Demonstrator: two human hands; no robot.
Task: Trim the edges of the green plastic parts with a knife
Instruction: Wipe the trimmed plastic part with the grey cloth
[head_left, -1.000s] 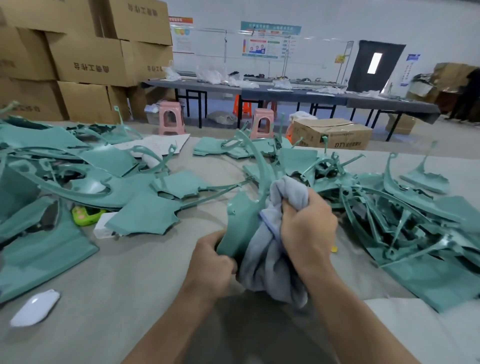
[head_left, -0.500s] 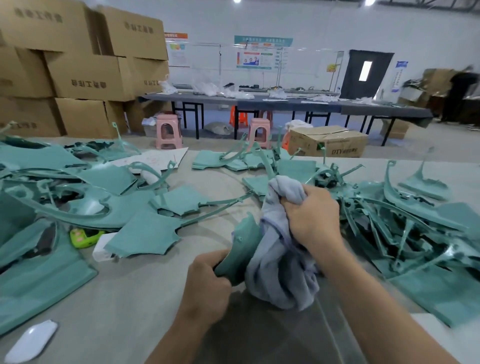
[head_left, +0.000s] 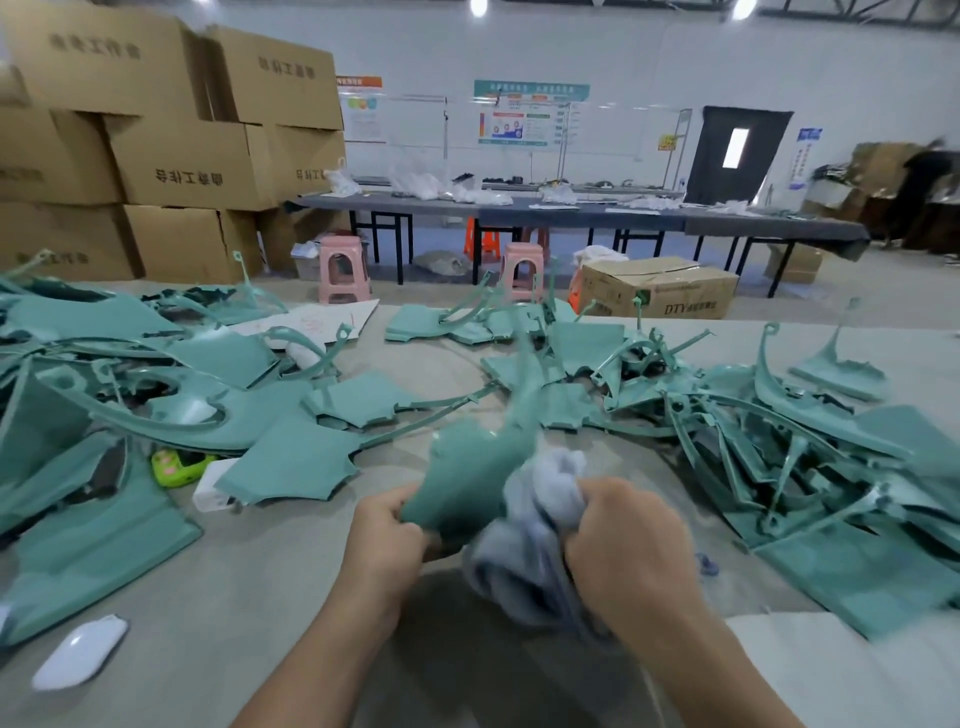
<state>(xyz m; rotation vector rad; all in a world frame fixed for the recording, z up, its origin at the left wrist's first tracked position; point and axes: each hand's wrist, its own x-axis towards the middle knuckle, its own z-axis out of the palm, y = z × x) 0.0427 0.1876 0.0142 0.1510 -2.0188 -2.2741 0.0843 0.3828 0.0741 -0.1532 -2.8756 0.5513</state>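
Green plastic parts cover most of the grey table (head_left: 291, 566), and reading from the left there is first a heap of flat panels and curved arms (head_left: 156, 415), with a white oval object (head_left: 78, 652) lying near the front edge and a bright green gadget (head_left: 179, 465) tucked beside a small white block (head_left: 213, 486) under the pile's edge. Toward the middle, the left hand (head_left: 387, 540) grips the lower edge of one green part (head_left: 467, 483), fingers curled round it; the piece is blurred and lifted above the table, its long thin arm rising away from the person. Just beside it, the right hand (head_left: 626, 551) is clenched round a bunched grey cloth (head_left: 530, 551), which touches the held part's right side. Further right lies a second, tangled pile of green pieces (head_left: 810, 447). Behind the table stand stacked cardboard boxes (head_left: 176, 156) at the left, two pink stools (head_left: 343, 267), and a long dark bench (head_left: 571, 213).
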